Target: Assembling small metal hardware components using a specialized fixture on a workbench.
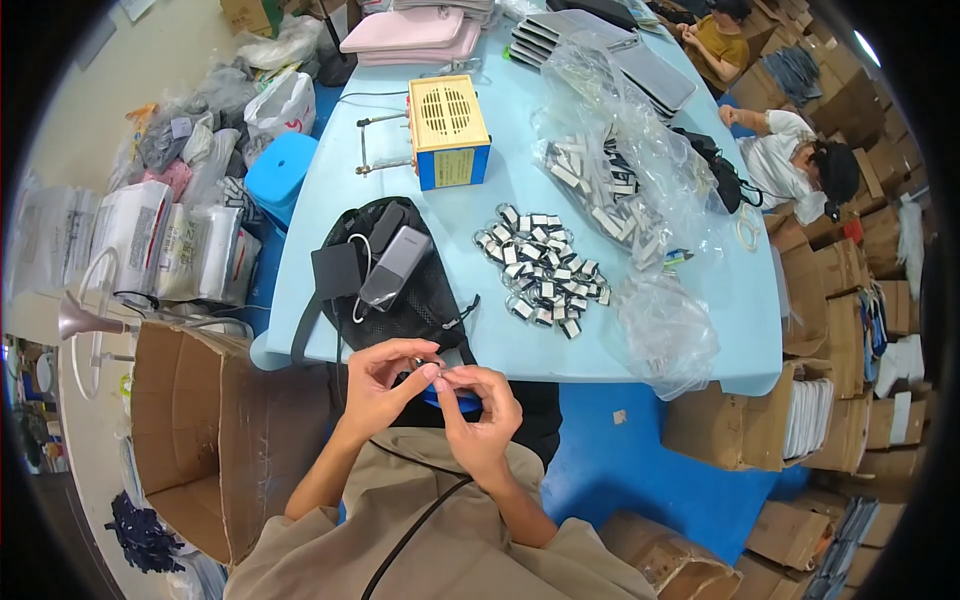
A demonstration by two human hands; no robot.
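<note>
Just off the near edge of the light blue table (560, 355), my left hand (380, 388) and my right hand (482, 415) meet in front of me. Both are closed, thumbs and fingertips pinching a small piece between them. Part of it looks dark and shiny; my fingers cover the rest, so its kind is unclear. Beyond them on the table lies a loose pile of small black-and-white pieces with thin clear loops (540, 265). A black mesh pouch (430, 315) lies left of the pile, with a grey power bank (402, 262) and a white cable on it.
A yellow-and-blue box device (450, 140) with metal rods stands farther back. Clear plastic bags (665, 325) lie at right, one holding similar pieces. Pink sleeves (410, 35) are stacked at the far end. An open cardboard box (230, 440) stands left. Two people sit at far right.
</note>
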